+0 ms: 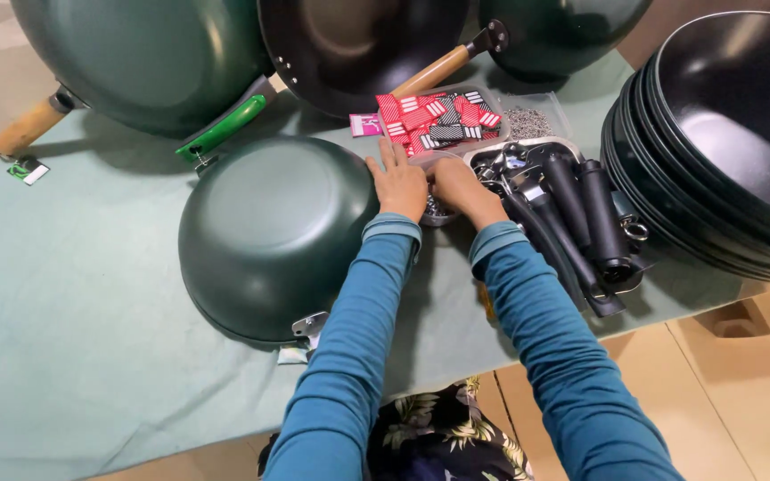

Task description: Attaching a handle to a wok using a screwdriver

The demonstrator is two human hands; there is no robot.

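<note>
My left hand (398, 183) and my right hand (462, 187) meet over a small clear tub of tiny metal parts (437, 212), fingers down at its rim. What the fingers hold is hidden. Just left of my left hand lies an upturned dark green wok (269, 236) with a metal bracket (309, 325) on its near edge. Right of my right hand is a tray of black handles (572, 214). Behind the hands sits a clear box of red and black striped tags (434, 120).
Stacked black woks (724, 134) fill the right side. More woks with wooden handles (135, 53) stand at the back, one with a green handle (225, 129). A bag of small screws (528, 120) lies behind the tray. A teal cloth (64, 338) covers the table.
</note>
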